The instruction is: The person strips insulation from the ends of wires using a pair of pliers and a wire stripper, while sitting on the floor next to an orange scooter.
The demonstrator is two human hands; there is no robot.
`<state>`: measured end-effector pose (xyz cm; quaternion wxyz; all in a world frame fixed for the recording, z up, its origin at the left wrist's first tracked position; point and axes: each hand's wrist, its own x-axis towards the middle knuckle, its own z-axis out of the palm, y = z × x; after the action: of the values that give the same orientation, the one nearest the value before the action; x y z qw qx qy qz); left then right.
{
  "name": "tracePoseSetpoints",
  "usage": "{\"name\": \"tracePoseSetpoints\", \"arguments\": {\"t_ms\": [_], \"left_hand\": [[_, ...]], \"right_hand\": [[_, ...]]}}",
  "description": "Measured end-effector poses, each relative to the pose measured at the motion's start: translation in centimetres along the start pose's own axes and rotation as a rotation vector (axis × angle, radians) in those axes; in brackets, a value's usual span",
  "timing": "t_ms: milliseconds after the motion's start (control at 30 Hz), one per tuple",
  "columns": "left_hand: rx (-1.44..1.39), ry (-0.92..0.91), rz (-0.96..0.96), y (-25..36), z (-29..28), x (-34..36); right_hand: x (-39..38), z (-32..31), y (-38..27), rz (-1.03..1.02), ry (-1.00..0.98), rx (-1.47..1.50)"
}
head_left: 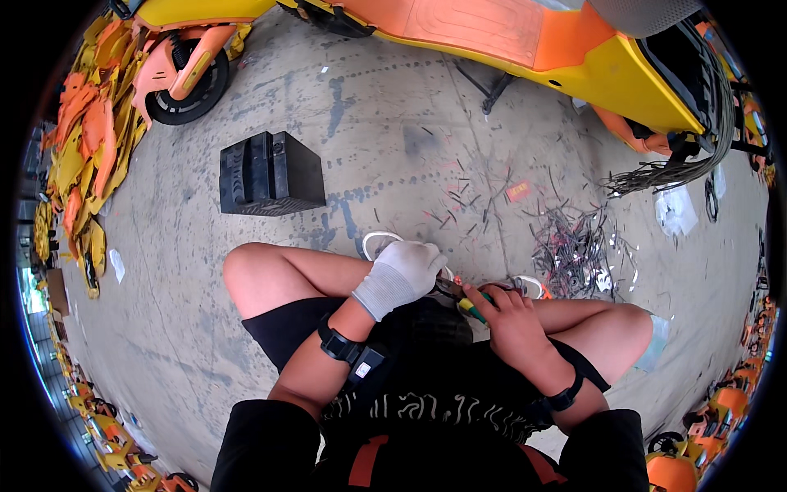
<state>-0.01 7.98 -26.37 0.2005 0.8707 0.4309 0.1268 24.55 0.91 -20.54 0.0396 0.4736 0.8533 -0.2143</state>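
Note:
I sit cross-legged on a concrete floor with both hands close together above my lap. My left hand [407,271], in a white knitted glove, is closed; what its fingers pinch is too small to make out. Bare fingers of my right hand [512,322] wrap round pliers [468,307] with green and yellow handles. The dark jaws of the pliers point at the fingertips of my left hand. Below them a dark blocky object [443,321] rests in my lap, partly hidden by my hands and shirt.
Left of centre stands a black box-shaped block [287,176]. Cut wire scraps [578,246] lie heaped at the right. A yellow and orange scooter [508,37] spans the far side, a wire bundle [697,172] hanging from its right end. Body panels [86,139] pile up far left.

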Motion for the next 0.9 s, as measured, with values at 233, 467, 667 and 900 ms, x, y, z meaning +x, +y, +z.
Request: {"name": "tracePoseSetpoints", "arguments": {"t_ms": [233,467,667,900], "left_hand": [[-0.216,0.232,0.212,-2.6,-0.1,0.0],[-0.931,-0.033,-0.243,-1.7,-2.6,0.7],[-1.209,0.041,-0.103,-2.6,-0.6,0.4],[-1.577,0.047,-0.204,-1.7,0.0,0.5]], "right_hand": [[0.3,-0.3,0.3,0.003,0.057,0.402],[0.4,-2.0,0.6,0.094,-0.152,0.744],[0.1,-1.4,1.2,0.099,-0.257,1.172],[0.2,-0.7,2.3,0.091,-0.430,1.487]]}}
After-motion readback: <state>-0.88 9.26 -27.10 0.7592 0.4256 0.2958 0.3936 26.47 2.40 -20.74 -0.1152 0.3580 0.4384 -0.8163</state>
